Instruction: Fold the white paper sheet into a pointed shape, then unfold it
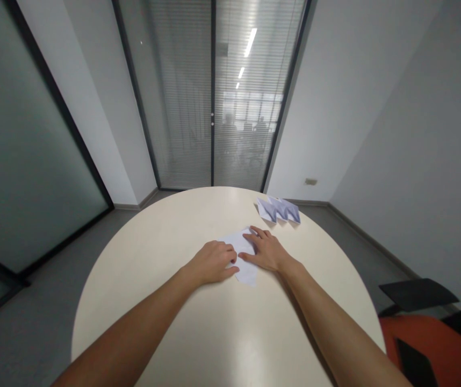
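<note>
A white sheet of paper (243, 257) lies folded on the round cream table (166, 301), near its middle. My left hand (213, 262) rests on the paper's left part with the fingers curled and pressing down. My right hand (265, 250) lies flat on its right part, fingers spread toward the far edge. Both hands cover much of the sheet, so its exact shape is hidden.
Several folded white paper pieces (279, 209) sit in a row at the table's far right edge. An orange chair with black armrests (427, 333) stands at the right. Glass doors with blinds (213, 97) are beyond the table.
</note>
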### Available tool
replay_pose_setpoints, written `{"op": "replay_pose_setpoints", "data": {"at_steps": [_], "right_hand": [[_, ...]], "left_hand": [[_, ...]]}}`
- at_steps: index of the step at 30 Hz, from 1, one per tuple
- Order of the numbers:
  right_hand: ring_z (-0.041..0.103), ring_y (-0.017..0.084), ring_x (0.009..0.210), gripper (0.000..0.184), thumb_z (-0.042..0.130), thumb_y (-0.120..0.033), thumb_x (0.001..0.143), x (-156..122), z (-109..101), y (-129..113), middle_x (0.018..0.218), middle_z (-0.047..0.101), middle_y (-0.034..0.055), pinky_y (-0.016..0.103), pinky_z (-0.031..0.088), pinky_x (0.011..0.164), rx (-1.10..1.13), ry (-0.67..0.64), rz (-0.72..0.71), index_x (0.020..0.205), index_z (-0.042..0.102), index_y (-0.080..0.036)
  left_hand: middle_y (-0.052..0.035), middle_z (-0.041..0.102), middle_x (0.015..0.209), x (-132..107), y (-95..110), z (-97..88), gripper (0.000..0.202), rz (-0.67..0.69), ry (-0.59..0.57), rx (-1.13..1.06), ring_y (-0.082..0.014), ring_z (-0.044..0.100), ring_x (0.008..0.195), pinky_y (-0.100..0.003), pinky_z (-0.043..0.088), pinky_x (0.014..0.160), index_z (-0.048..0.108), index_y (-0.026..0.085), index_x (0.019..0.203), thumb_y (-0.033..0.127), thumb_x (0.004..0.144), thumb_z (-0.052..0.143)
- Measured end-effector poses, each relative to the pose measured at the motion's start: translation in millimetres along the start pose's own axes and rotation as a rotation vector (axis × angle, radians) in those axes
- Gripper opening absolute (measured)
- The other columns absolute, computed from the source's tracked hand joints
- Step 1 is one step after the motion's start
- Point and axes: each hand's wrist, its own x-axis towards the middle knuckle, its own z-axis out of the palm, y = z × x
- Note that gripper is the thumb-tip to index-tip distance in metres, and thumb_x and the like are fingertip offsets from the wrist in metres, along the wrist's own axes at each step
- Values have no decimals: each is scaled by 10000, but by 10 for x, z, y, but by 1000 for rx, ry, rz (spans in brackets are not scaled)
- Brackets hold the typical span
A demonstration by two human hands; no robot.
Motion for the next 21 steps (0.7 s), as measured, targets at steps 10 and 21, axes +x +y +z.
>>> {"op": "replay_pose_setpoints", "data": {"at_steps": [10,21], "right_hand": [[544,370,1212,948,692,-603,788,34,-31,58,1385,568,204,468,415,1005,47,83,96,1511,342,-100],[620,287,1079,440,596,-500,902,55,-33,131,1156,670,157,380,442,981,-16,96,94,1157,700,-157]], "left_hand": [[-56,710,1017,-48,-43,-64,318,-77,-24,10,-254,656,946,-375,488,837,679,205,971,501,854,671],[-39,699,1043,-92,-205,-71,206,-211,-9,-49,-215,657,943,-310,490,803,652,216,1021,376,894,624]]}}
